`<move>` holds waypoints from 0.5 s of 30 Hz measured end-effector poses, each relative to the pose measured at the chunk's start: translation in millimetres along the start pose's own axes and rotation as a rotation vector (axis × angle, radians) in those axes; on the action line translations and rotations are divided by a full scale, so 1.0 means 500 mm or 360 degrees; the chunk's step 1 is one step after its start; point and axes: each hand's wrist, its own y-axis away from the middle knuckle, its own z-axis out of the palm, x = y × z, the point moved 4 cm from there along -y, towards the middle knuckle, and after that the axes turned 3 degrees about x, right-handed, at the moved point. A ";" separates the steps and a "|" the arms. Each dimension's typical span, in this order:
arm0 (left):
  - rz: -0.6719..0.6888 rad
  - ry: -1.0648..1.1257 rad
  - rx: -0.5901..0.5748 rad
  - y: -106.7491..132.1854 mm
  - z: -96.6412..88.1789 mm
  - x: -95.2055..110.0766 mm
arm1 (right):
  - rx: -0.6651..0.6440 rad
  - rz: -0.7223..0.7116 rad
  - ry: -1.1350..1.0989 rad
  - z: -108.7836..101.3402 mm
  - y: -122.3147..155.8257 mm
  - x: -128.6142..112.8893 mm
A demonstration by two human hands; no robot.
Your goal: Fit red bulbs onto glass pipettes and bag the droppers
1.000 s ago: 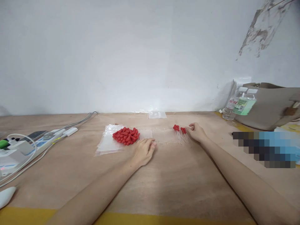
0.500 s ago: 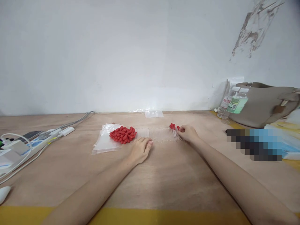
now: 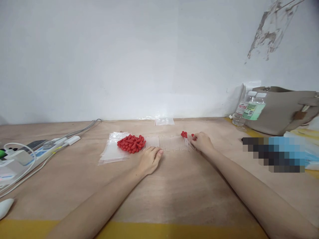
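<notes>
Thin clear tubes [image 3: 170, 143] lie side by side in a row on the wooden table. A pile of red rubber bulbs [image 3: 131, 143] sits at the row's left end, partly over a stack of clear plastic bags [image 3: 112, 150]. My left hand [image 3: 150, 160] rests at the near edge of the row, its fingers curled down and the fingertips hidden. At the right end, my right hand [image 3: 203, 142] pinches a clear dropper with a red bulb [image 3: 192, 135]. Just left of it, a few red-bulbed droppers [image 3: 184, 134] lie at the row's end.
On the left are a power strip [image 3: 40, 153] with plugs and cables, a dark phone [image 3: 36, 144] and a white object [image 3: 5, 207]. A small bag [image 3: 164, 121] lies by the wall. Bottles [image 3: 254, 108] and a grey handbag [image 3: 281, 111] stand at right, near a blurred patch.
My right hand has shifted slightly right, with the bulb at its fingertips a little farther from the other red-bulbed droppers. My left hand stays in place.
</notes>
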 end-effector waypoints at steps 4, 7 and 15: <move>0.0011 0.0020 -0.0005 -0.001 -0.001 0.000 | 0.0019 0.0052 0.0115 -0.002 0.004 -0.001; 0.0015 0.0020 -0.0004 0.000 -0.002 0.002 | 0.0022 0.0074 0.0115 -0.001 0.006 0.000; 0.0017 -0.0043 -0.0033 -0.001 -0.003 0.004 | 0.0047 0.0073 0.0199 -0.004 0.008 0.005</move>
